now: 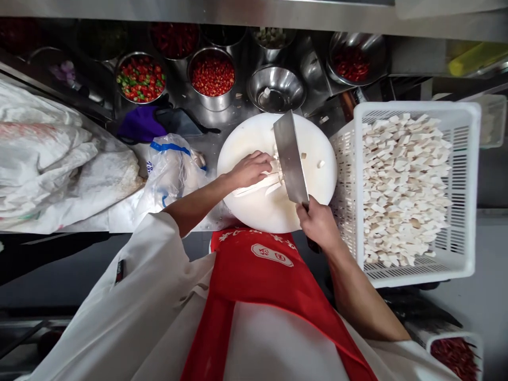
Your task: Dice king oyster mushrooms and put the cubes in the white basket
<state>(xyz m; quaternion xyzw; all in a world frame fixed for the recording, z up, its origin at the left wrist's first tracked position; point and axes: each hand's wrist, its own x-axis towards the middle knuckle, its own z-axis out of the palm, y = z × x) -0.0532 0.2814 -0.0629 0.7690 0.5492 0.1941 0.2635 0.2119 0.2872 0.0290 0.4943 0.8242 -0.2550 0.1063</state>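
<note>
My right hand (317, 222) is wrapped round the handle of a cleaver (290, 159), whose broad blade stands over the middle of a round white cutting board (242, 137). Left of the blade, my left hand (254, 168) presses with bent fingers on long white strips (256, 187) of what looks like mushroom or a root vegetable. The strips' right ends lie close to the blade. A few small cut pieces (320, 164) are scattered on the board to the right of the cleaver. The fingertips of my left hand are partly hidden behind the strips.
A white plastic basket (478, 185) heaped with white cut pieces (405, 190) stands right of the board. Behind are steel bowls of chopped red chillies (213, 76), mixed red and green chillies (141, 78), and a wide bowl (277, 87). Plastic bags (174, 164) lie left.
</note>
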